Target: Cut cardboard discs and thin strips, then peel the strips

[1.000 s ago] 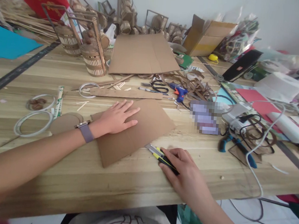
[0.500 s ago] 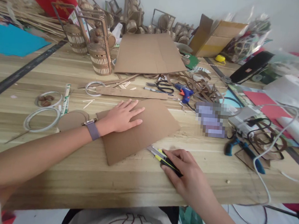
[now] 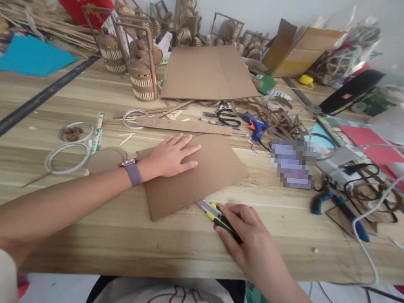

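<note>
My left hand (image 3: 175, 158) lies flat with fingers spread on a brown cardboard sheet (image 3: 203, 177), pressing it against the wooden table; a purple watch band circles that wrist. In my right hand (image 3: 246, 234) is a yellow-and-black utility knife (image 3: 222, 222), its blade out and pointing left. The blade's tip meets the sheet's near edge; whether it has gone under or into the cardboard I cannot tell. Partly behind my left wrist lie round cardboard pieces (image 3: 105, 159).
Beyond the sheet are a cardboard strip (image 3: 186, 125), black scissors (image 3: 227, 119), a blue glue gun (image 3: 258, 127) and a larger cardboard sheet (image 3: 208, 72). White tape rings (image 3: 67, 158) sit left. Blue-handled pliers (image 3: 347, 214) and a white cable (image 3: 365, 255) lie right. Small lidded baskets (image 3: 143, 79) stand behind.
The knife has slid a little left along the sheet's near edge, towards its near corner. My left hand stays in place on the cardboard. The whole view has shifted slightly.
</note>
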`<state>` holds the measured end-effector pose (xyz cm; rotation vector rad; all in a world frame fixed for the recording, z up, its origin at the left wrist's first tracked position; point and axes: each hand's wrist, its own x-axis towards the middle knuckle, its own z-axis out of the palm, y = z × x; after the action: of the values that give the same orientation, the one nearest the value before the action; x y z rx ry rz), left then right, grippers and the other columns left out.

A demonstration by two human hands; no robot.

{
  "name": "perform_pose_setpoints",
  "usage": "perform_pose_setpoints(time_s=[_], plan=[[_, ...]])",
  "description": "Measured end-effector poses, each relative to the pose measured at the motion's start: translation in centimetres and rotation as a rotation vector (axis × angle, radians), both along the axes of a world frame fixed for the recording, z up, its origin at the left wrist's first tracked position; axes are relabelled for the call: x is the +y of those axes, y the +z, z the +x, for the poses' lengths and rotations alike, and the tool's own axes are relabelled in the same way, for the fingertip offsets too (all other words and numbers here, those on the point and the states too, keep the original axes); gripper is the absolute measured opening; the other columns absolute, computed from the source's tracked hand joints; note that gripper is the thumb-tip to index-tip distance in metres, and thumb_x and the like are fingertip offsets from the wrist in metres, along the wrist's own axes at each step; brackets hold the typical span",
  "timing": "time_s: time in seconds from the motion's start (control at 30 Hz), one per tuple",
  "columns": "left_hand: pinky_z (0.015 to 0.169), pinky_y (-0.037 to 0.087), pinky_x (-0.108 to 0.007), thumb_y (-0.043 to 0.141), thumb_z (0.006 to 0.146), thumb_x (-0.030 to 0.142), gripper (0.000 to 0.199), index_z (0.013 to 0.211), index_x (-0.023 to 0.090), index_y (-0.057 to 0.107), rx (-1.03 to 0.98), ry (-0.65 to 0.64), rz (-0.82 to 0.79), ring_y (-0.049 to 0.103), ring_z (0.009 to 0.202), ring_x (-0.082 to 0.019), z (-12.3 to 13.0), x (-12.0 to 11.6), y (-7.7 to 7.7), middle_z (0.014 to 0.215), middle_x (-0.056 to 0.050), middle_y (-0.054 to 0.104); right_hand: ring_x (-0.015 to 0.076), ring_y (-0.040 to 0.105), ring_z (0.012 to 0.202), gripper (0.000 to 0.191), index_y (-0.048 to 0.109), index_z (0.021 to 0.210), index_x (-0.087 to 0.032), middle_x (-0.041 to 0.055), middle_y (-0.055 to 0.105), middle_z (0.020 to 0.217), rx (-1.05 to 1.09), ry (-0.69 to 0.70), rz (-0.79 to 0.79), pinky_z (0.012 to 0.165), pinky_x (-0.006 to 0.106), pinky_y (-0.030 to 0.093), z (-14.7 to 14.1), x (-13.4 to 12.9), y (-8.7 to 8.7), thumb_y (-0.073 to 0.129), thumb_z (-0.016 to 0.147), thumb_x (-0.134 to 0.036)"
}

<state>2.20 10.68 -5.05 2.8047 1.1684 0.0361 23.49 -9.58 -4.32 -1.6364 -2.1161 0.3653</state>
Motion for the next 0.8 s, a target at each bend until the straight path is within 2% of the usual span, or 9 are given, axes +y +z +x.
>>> perform_pose_setpoints(time_s=[0.23,0.4,0.8], plan=[[0.121,0.016,-0.046,0.032,0.100,0.062,0.063,0.156,0.033,0.031,-0.009,0.002,0.007,0.019,0.151,-0.033,-0.1,0.1,-0.2,0.166,-0.004,0.021,0.0270,0.061,0.090,0.034,0.066,0.126,-0.015,0.0135,0.064,0.099,-0.026,0.022,-0.002,0.077,0.044,0.060,-0.7,0.0,0.1,0.053,0.095,-0.023],[0.120,0.016,-0.046,0.032,0.100,0.062,0.064,0.156,0.030,0.031,-0.013,-0.012,0.002,0.019,0.151,-0.034,-0.1,0.2,-0.3,0.166,-0.008,0.021,0.0257,0.062,0.087,0.035,0.064,0.127,-0.015,0.0123,0.064,0.096,-0.039,0.047,0.018,0.073,0.041,0.061,-1.1,-0.5,0.1,0.051,0.095,-0.023],[0.119,0.017,-0.048,0.035,0.100,0.061,0.064,0.155,0.028,0.033,-0.028,-0.011,0.003,0.020,0.150,-0.036,0.0,0.0,-0.1,0.165,-0.013,0.022,0.0258,0.063,0.092,0.036,0.063,0.128,-0.015,0.0129,0.063,0.100,-0.070,0.128,-0.014,0.075,0.040,0.062,-2.8,-0.4,-0.1,0.051,0.096,-0.023]])
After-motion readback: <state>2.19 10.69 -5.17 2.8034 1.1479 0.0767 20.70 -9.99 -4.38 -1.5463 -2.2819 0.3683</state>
